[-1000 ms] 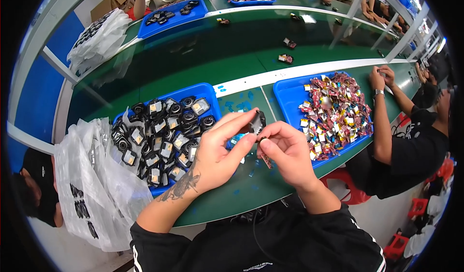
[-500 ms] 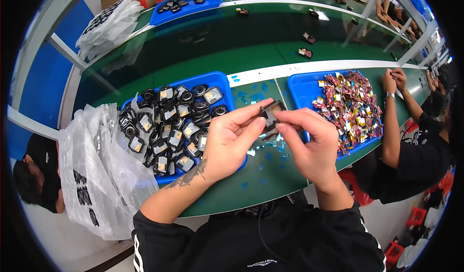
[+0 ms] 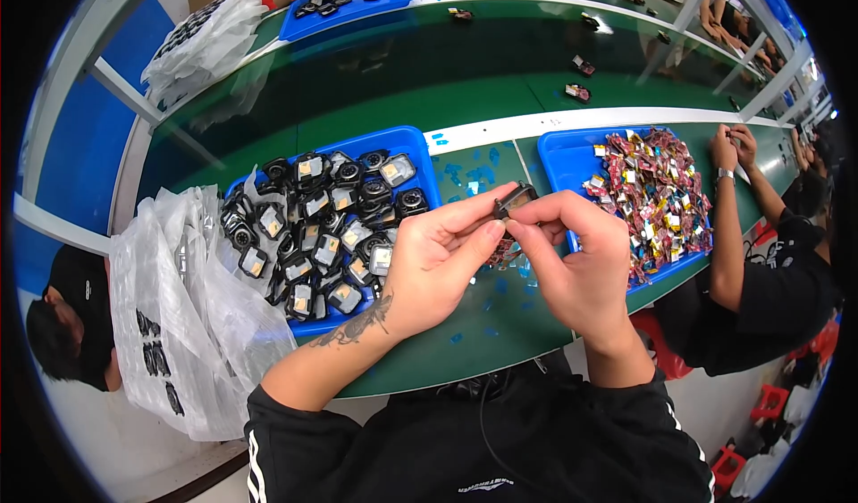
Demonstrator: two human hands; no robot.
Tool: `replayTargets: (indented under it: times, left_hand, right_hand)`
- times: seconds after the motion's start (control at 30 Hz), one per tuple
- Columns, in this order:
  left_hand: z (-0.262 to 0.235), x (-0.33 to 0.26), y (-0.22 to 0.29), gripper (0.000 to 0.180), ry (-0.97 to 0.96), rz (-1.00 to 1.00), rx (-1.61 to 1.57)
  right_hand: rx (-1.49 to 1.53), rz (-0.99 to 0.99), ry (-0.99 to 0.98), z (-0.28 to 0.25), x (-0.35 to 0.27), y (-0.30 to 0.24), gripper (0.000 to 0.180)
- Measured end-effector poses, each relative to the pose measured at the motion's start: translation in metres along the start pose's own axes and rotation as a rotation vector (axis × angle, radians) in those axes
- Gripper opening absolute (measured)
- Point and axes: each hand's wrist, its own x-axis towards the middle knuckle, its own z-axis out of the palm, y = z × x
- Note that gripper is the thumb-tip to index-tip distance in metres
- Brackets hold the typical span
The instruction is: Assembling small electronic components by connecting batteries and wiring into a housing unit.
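A small black watch case (image 3: 516, 198) is held up between my two hands, above the gap between two blue trays. My left hand (image 3: 436, 266) grips it from the left, fingers behind and thumb in front. From the right, my right hand (image 3: 579, 262) pinches its near edge with thumb and forefinger. Whether a tiny part sits in that pinch is hidden. Beneath my hands, a reddish circuit piece (image 3: 506, 253) shows partly. The left blue tray (image 3: 431, 177) is heaped with black watch cases (image 3: 326, 248); the right blue tray (image 3: 561, 159) holds a pile of reddish circuit parts (image 3: 657, 204).
Bits of blue film (image 3: 483, 174) lie scattered on the green table (image 3: 429, 360). Clear plastic bags (image 3: 192, 324) stand left of the trays. Beyond a white rail (image 3: 483, 132) runs a green belt (image 3: 357, 83) carrying several small assemblies. A co-worker's arm (image 3: 728, 226) is at the right.
The watch case has tipped more edge-on and my right fingertips have shifted to its near edge. The assemblies on the belt appear slightly farther right, as does the whole view.
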Motion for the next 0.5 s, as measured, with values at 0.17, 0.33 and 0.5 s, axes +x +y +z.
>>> replayTargets:
  times: [0.17,0.33,0.5]
  left_hand:
    - [0.0023,-0.0031,0.0008,0.039,0.017,-0.021,0.052]
    - [0.0002,-0.0015,-0.0048,0.038,0.018,0.031,0.100]
    - [0.0015,-0.0028,-0.0025,0.037,-0.003,0.024,0.054]
  right_hand:
    - [-0.082,0.045,-0.086,-0.0082,0.0041,-0.0057,0.009]
    - [-0.119,-0.029,-0.077,-0.0060,0.0071,-0.0017,0.013]
    - [-0.131,0.044,0.042,-0.0079,0.0026,-0.0012,0.031]
